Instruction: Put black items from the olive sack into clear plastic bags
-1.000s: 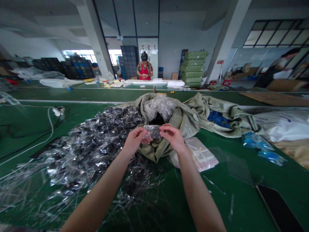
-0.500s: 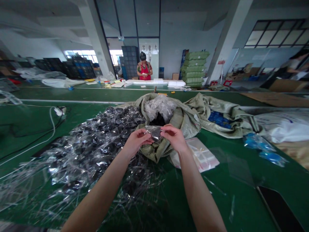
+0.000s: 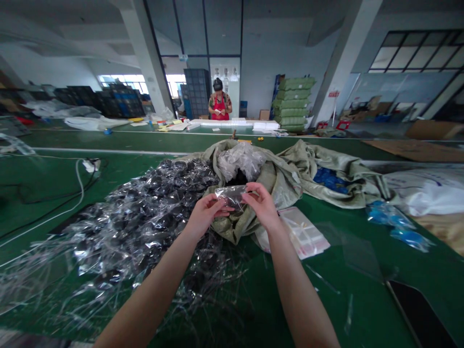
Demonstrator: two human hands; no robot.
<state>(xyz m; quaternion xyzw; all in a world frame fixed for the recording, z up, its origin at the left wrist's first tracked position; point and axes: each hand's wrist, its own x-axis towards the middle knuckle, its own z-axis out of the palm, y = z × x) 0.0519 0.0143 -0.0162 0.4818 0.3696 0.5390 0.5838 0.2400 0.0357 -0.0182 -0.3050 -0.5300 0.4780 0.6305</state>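
Observation:
Between both hands I hold a small clear plastic bag (image 3: pixel 232 196) with something dark in it. My left hand (image 3: pixel 207 212) pinches its left end. My right hand (image 3: pixel 261 203) grips the right end, with the fingers bent over the upper edge. Just behind the hands lies an open olive woven sack (image 3: pixel 273 181) with crumpled grey plastic (image 3: pixel 241 159) in its mouth. Left of my hands spreads a large heap of dark items in clear bags (image 3: pixel 159 208). A stack of flat clear bags (image 3: pixel 304 232) lies beside my right forearm.
Another sack (image 3: pixel 348 164) holding blue items is at the right, with blue bagged pieces (image 3: pixel 389 215) before it. A phone (image 3: pixel 422 314) lies at the lower right. Cables (image 3: pixel 78 188) cross the left side. A co-worker in a red apron (image 3: pixel 219 106) stands across the table.
The bag between my hands now looks flatter and more stretched out, with its clear upper edge showing. My right fingers have shifted slightly up and right.

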